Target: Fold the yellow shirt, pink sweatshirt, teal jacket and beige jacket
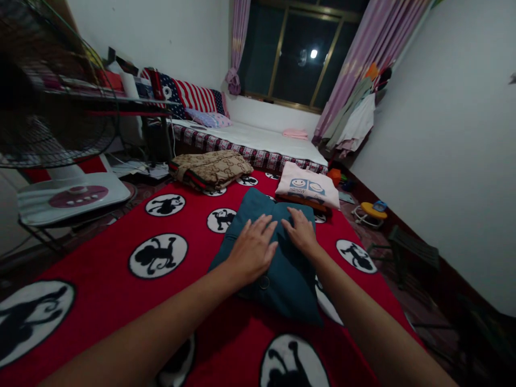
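A folded dark teal garment [290, 285] lies on a red blanket [108, 301] printed with black monkey figures in white circles. My left hand [253, 248] rests flat on the garment's left half, fingers spread and pointing away from me. On its upper right part lies my right hand [300, 231], fingers stretched out too. Neither hand grips the cloth. A small ring-like detail shows on the fabric below my left hand. Just beyond the garment is a folded pale pink top [308, 185] with a smiley print, stacked over something brown.
A brown patterned folded item [213, 166] sits at the blanket's far left. A fan [72, 193] stands at the left beside a cluttered desk [141, 102]. Behind is a daybed [258, 134] with cushions. A yellow stool [373, 209] and a dark chair [415, 250] are on the right.
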The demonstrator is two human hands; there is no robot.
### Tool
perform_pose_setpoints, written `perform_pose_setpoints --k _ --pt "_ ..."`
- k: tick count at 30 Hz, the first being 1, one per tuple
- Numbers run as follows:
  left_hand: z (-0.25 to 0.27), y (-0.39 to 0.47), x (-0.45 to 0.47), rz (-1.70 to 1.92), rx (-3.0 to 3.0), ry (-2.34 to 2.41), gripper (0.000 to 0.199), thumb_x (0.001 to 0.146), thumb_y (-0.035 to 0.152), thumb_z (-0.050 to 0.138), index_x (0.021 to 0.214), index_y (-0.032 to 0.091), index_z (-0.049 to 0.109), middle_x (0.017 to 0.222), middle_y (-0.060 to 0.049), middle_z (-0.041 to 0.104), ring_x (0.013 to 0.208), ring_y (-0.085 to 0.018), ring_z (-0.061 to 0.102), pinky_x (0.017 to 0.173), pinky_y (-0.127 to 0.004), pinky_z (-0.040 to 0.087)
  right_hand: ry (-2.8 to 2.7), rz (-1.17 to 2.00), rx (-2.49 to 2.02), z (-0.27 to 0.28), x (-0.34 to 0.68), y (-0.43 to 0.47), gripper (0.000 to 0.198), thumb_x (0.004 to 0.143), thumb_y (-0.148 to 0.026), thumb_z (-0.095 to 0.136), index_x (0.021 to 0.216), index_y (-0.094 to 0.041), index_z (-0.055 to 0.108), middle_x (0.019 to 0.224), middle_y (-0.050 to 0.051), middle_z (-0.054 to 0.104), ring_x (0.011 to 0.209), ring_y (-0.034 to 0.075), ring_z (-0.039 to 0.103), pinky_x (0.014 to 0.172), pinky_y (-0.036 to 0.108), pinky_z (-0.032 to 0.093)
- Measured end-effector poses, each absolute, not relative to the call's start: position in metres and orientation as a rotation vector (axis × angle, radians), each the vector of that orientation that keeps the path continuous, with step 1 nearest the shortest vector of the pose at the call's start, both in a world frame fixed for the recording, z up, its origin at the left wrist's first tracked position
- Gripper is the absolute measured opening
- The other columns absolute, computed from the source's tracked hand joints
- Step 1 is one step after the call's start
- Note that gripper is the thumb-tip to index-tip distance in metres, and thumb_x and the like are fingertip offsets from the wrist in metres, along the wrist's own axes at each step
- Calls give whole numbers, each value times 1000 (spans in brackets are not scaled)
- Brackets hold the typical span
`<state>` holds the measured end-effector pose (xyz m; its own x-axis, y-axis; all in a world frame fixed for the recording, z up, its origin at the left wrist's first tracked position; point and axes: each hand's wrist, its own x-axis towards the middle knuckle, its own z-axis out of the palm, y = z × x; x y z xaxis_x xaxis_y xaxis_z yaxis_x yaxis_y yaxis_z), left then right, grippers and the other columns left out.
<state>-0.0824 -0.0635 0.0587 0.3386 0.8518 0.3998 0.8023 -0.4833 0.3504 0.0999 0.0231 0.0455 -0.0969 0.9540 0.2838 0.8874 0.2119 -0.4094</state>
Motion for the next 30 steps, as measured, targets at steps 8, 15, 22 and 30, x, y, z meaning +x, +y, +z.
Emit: perform_pose_setpoints --k 8,15,22,30 --pt "13 16 -74 441 2522 1562 59 91 57 40 145 34 34 159 -3 14 145 -35 2 108 -68 0 -2102 199 -1981 17 105 57 60 92 -58 33 147 -32 31 158 5 15 144 34 8 104 71 15" --pt "14 6 -82 317 2587 1492 64 92 60 34 149 33 24 159 -3 5 145 -35 -2 110 -64 1 -2179 159 -1942 11 118 56 61 94 -57 32 149 -32 26 159 4 12 145 31 7 108 66 17" --pt "22 -50 -127 214 2658 1149 66 94 60 31 150 28 21 158 -8 12 146 -29 5 116 -51 9 -2315 368 -1710 8 168 -7 59 96 -47 34 149 -23 26 158 10 13 145 29 12 111 57 22" --pt "13 -112 -175 518 2759 1010 66 87 17 54 147 26 30 153 -9 30 141 -25 28 112 -47 31 -2344 36 -1002 12 183 -139 58 81 -42 67 132 -23 49 128 13 57 119 27 53 101 48 42"
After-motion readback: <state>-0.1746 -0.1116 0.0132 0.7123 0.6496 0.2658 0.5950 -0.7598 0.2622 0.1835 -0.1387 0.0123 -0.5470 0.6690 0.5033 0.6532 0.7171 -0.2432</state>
